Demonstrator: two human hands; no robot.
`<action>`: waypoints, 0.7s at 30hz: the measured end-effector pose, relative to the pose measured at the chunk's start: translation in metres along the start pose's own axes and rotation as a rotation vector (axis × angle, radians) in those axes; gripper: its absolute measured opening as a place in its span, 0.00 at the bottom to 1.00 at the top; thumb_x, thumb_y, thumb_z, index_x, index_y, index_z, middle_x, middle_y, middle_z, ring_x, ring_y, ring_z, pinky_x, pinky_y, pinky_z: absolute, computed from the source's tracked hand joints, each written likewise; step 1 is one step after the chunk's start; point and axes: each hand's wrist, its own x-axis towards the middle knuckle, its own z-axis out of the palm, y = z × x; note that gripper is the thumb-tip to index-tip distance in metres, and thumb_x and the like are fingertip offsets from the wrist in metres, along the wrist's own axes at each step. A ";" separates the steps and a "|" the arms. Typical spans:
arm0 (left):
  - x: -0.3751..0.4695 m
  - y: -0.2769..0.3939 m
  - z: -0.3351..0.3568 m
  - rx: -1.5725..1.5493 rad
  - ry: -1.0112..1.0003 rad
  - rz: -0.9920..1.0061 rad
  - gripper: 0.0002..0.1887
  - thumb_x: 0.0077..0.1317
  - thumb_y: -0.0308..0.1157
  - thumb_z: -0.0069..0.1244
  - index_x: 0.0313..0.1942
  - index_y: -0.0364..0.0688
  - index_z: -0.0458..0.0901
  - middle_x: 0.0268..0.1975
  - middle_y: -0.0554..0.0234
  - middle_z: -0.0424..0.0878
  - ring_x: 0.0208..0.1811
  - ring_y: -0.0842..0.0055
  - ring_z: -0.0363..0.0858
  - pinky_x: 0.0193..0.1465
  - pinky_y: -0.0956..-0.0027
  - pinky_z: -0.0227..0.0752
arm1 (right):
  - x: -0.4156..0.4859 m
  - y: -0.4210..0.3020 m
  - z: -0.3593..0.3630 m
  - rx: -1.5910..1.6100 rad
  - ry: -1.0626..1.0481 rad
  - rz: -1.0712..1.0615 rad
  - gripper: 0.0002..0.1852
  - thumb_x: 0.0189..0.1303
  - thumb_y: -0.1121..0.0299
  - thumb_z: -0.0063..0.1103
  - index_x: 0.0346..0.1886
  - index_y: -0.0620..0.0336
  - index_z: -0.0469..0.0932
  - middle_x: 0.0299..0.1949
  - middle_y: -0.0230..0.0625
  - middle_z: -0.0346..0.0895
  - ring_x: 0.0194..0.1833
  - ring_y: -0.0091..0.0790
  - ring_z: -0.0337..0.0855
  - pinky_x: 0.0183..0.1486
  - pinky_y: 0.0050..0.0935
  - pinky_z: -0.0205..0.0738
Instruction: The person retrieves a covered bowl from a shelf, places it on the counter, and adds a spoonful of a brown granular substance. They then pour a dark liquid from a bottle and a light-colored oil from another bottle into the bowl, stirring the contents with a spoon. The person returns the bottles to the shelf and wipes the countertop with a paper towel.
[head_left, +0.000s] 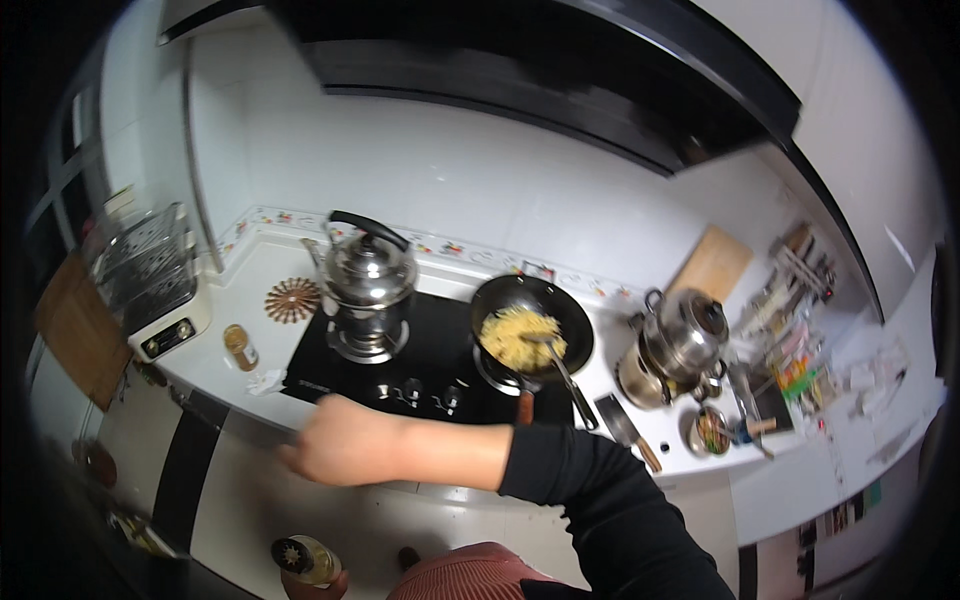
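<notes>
Low in the picture, my left hand (319, 586) grips a glass bottle (324, 564) with a dark cap and pale yellow contents. My right hand (345, 442), at the end of a black sleeve, reaches leftward over the counter's front edge; its fingers are curled and blurred, and whether they hold anything is hidden. Beyond the forearm, a black wok (577, 330) of yellow shredded food (517, 337) sits on the right burner of the black gas hob (442, 337). A metal spatula (566, 375) rests in the wok. A steel kettle (369, 274) stands over the left burner.
A small jar (241, 347) and a wooden trivet (292, 300) are left of the hob. A cleaver (622, 427), stacked steel pots (679, 337) and a bowl of chopped food (709, 431) stand right. The range hood (495, 75) hangs above.
</notes>
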 end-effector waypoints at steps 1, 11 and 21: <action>0.000 0.001 0.007 -0.008 -0.004 0.003 0.35 0.51 0.34 0.68 0.58 0.34 0.70 0.53 0.50 0.79 0.52 0.66 0.81 0.51 0.60 0.77 | -0.040 -0.008 0.004 0.032 -0.040 0.119 0.09 0.58 0.64 0.55 0.24 0.56 0.73 0.13 0.33 0.72 0.17 0.38 0.77 0.19 0.35 0.67; -0.030 0.061 0.158 0.116 -0.414 0.265 0.39 0.44 0.33 0.66 0.57 0.37 0.64 0.50 0.56 0.74 0.52 0.69 0.76 0.57 0.64 0.70 | -0.426 -0.262 0.009 0.180 0.071 1.463 0.12 0.64 0.59 0.53 0.33 0.54 0.80 0.21 0.41 0.79 0.25 0.46 0.81 0.28 0.43 0.75; -0.108 0.139 0.390 -0.109 -0.697 0.317 0.46 0.47 0.27 0.65 0.65 0.38 0.55 0.52 0.52 0.76 0.53 0.67 0.77 0.56 0.63 0.72 | -0.606 -0.485 -0.054 0.069 0.249 1.987 0.08 0.61 0.63 0.56 0.34 0.54 0.82 0.32 0.38 0.83 0.32 0.44 0.83 0.33 0.38 0.78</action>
